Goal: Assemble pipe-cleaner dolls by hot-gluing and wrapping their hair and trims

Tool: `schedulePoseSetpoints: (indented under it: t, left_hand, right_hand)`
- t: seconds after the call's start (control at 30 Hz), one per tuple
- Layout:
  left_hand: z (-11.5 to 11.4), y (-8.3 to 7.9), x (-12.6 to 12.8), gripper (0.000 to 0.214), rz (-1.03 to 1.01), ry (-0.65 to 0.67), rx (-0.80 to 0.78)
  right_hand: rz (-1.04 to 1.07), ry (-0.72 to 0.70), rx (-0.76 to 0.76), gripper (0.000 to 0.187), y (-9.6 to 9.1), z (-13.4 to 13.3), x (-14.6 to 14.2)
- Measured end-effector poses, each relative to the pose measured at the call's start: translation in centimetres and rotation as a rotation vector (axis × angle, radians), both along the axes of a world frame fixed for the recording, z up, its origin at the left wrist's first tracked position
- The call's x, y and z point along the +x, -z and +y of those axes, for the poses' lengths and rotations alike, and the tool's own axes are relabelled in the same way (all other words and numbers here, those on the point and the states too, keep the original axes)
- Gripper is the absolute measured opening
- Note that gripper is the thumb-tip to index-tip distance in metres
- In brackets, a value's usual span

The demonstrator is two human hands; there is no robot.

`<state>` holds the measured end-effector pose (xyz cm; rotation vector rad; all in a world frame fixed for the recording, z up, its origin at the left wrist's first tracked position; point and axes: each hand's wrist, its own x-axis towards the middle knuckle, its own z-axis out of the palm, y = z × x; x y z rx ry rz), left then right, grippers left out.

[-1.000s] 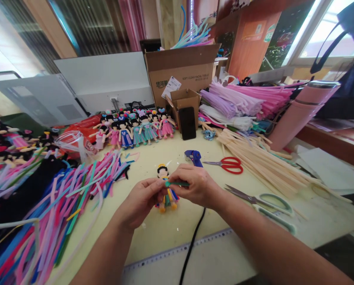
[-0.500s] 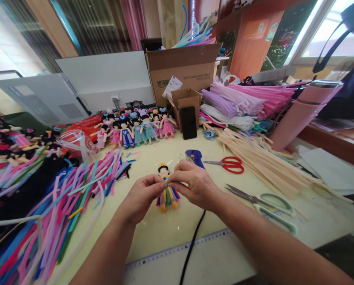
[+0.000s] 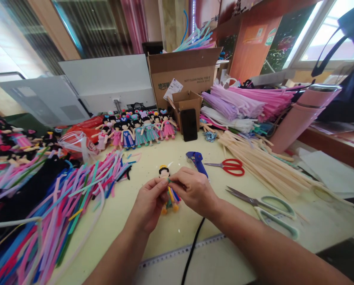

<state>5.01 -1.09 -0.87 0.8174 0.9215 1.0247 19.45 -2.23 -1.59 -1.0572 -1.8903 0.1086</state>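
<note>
A small doll [image 3: 164, 172] made of pipe cleaners, with black hair, a yellow crown, a striped skirt and orange feet, lies on the table below my hands. Its middle is hidden behind my fingers. My left hand [image 3: 149, 201] is closed, thumb and forefinger pinched at a short green piece of pipe cleaner [image 3: 169, 180]. From the other side my right hand [image 3: 196, 190] pinches the same green bit, the two sets of fingertips almost touching. Just beyond my right hand lies a blue glue gun [image 3: 198, 161].
Red-handled scissors [image 3: 233, 167] and green-handled scissors [image 3: 261, 206] lie on the right. Loose pipe cleaners [image 3: 76, 194] cover the left side. Finished dolls [image 3: 139, 132] stand at the back beside a phone [image 3: 189, 124]. A black cord [image 3: 191, 253] crosses a ruler [image 3: 179, 255] in front.
My left hand has turned and now covers the left part of the doll's skirt. My right hand has shifted slightly right and down, and more of the glue gun shows.
</note>
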Motion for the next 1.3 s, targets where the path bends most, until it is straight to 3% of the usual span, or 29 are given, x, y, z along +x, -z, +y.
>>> schedulePoseSetpoints:
  t: [0.27, 0.57, 0.67, 0.87, 1.1, 1.3]
  left_hand:
    - [0.0, -0.2, -0.4, 0.03, 0.028, 0.182, -0.022]
    - [1.7, -0.7, -2.9, 0.025, 0.32, 0.465, 0.129]
    - [2.1, -0.5, -3.2, 0.023, 0.379, 0.488, 0.176]
    - [2.0, -0.3, -2.8, 0.026, 0.301, 0.341, 0.142]
    - [1.1, -0.4, -1.1, 0.032, 0.109, 0.069, 0.071]
    - [0.0, 0.1, 0.2, 0.032, -0.012, -0.076, 0.008]
  right_hand:
    - [-0.104, -0.134, 0.057, 0.015, -0.9, 0.5, 1.7]
    - [-0.196, -0.336, -0.063, 0.012, -1.5, 0.2, 1.8]
    - [-0.191, -0.336, -0.075, 0.011, -1.3, 0.2, 1.5]
    - [-0.074, -0.144, -0.124, 0.007, -0.9, 0.1, 1.1]
    - [0.083, -0.05, -0.118, 0.011, -0.6, -0.3, 0.0]
    - [0.08, 0.03, 0.001, 0.015, 0.0, -0.2, -0.7]
